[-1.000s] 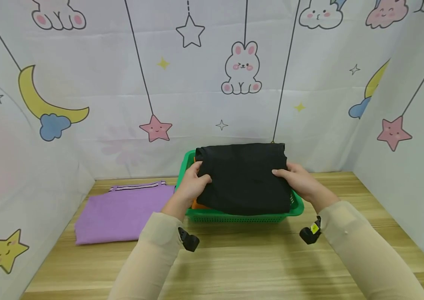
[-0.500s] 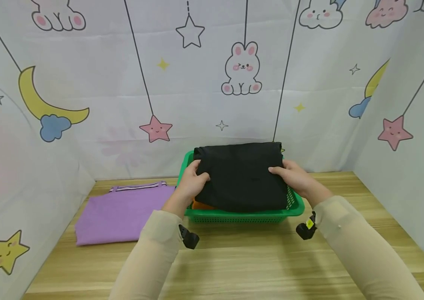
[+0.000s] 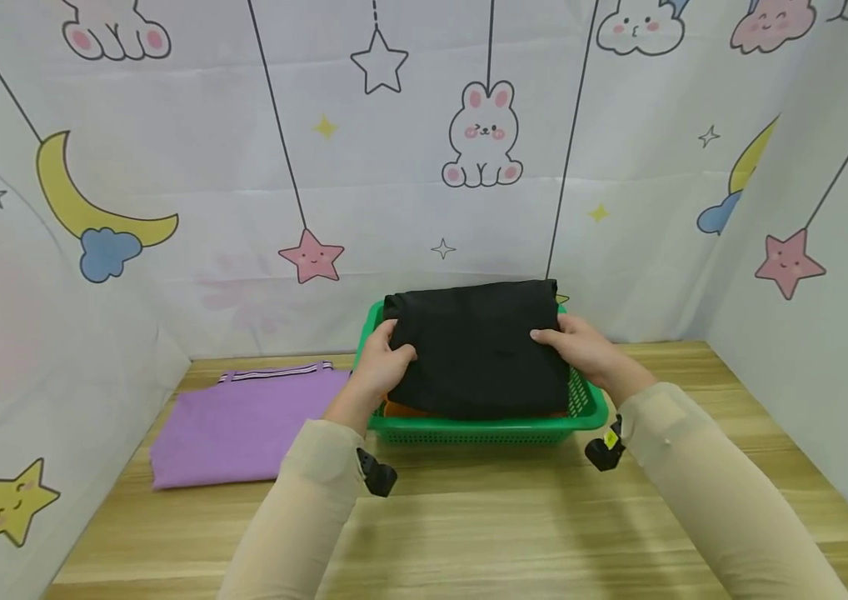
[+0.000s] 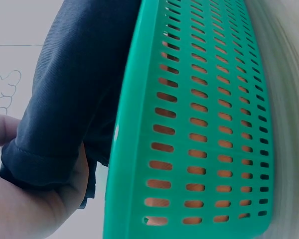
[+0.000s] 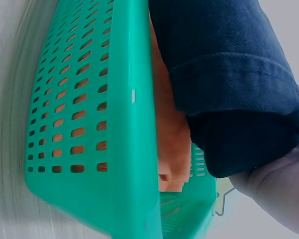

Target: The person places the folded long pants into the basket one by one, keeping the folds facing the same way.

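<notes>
A folded black denim garment [image 3: 476, 354] lies over the green plastic basket [image 3: 469, 431], overlapping its opening in the head view. My left hand [image 3: 381, 367] grips its left side, thumb on top and fingers beneath. On the opposite side my right hand [image 3: 591, 350] holds it the same way. A stitched hem shows on the garment [image 5: 234, 84] in the right wrist view. Under it, inside the basket, is an orange cloth [image 5: 172, 134], mostly hidden from above.
A folded purple garment [image 3: 244, 433] with a striped band lies on the wooden table [image 3: 499, 525] left of the basket. Behind the basket hangs a white printed curtain [image 3: 394, 192], and similar cloth closes off both sides.
Both hands have shifted the black garment slightly left and toward the back over the basket. More of the basket's right side and the orange cloth shows. The purple garment stays put.
</notes>
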`<state>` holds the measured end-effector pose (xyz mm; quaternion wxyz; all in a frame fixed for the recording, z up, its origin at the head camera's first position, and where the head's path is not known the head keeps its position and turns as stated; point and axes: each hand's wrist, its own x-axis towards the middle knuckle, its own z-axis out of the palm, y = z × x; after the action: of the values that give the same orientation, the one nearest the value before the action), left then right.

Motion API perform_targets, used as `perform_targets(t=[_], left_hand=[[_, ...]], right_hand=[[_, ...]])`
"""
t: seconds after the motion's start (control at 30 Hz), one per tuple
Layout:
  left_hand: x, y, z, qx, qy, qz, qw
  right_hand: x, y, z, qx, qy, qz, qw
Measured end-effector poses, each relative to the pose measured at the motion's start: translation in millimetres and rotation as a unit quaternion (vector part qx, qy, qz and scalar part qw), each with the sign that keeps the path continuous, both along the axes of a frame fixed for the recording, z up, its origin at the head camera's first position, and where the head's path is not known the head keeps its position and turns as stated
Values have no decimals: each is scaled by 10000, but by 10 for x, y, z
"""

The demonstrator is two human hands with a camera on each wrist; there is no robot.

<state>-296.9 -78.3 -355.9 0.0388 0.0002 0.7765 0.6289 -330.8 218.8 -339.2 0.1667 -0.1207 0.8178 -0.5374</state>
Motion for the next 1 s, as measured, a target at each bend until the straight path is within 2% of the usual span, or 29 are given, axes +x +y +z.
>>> perform_targets(t=[0.2,0.43,0.67,1.0], left_hand=[[-3,4,-5,-119,9,34,9999],[-13,10,-44,-492,-62,187,9986],[11,19,-63,-599,-75,216,9979],[40,7,-91,-695,-341,239,9967]], right_hand=[[-18,-22,-3,259,135,-61,9996],[-41,-43,-43,393,99,-134,9991],[-31,-43,-77,346,-24,-124,9993],[-20,-43,-135,588,-24,-215,9980]])
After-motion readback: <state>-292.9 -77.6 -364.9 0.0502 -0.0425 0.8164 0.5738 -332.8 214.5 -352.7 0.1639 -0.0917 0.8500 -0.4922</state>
